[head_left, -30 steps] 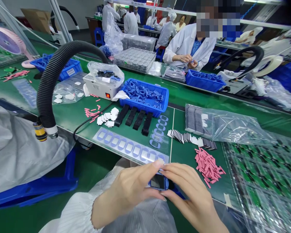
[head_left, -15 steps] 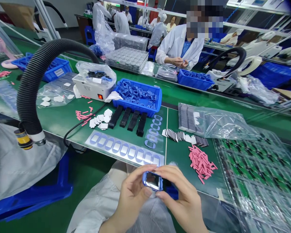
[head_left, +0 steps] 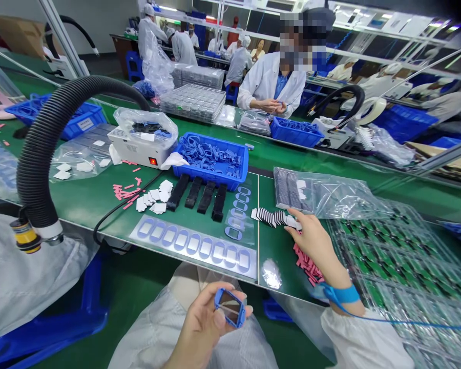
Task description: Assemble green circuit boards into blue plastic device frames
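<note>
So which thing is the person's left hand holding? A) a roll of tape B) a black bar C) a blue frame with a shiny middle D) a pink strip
C. The left hand pinches the blue frame in its fingers, lifted above the lap, and its shiny middle catches the light.

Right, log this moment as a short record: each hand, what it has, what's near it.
Left hand: holds a blue plastic rectangular frame around a glossy dark pane
Right hand: reaches out, fingertips at a row of small flat black-and-white pieces
Right wrist: blue wrist strap
Nearby: loose pink rubbery strips under the right hand; green circuit boards in clear plastic trays to its right
</note>
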`<state>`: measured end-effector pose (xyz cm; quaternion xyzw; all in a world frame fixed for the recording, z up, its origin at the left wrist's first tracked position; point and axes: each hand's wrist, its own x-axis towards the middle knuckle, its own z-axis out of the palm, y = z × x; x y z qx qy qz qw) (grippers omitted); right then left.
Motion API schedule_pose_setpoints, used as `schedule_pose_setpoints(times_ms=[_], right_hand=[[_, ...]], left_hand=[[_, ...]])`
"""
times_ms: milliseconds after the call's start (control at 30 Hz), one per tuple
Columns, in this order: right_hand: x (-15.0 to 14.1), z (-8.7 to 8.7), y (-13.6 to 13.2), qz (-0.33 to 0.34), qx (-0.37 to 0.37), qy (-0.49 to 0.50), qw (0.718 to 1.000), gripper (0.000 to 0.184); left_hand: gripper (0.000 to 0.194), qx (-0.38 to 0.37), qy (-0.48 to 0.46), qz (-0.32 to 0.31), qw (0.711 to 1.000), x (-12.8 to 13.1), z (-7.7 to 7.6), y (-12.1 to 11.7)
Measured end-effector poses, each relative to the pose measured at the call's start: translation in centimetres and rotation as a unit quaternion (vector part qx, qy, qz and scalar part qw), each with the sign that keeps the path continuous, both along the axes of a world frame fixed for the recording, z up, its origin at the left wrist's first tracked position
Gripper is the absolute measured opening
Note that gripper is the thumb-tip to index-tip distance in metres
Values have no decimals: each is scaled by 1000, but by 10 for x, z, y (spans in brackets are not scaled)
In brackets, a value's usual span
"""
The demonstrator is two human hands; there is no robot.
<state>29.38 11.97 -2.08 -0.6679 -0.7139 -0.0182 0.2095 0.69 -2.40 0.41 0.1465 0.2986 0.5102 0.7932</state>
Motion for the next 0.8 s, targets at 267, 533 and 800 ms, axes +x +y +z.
schedule_pose_setpoints(times_ms=[267,533,800], right_hand=[[-8,19,13,21,-22,-43,999,33],[-78,70,-78,253,-74,75,962,38],[-101,79,-107,374,-90,115,916,34]], left_hand=[[35,-30,5,-8,999,-6,0,1],[46,30,46,-129,990,-3,7,17],[35,73,4,-141,987,5,13,18]])
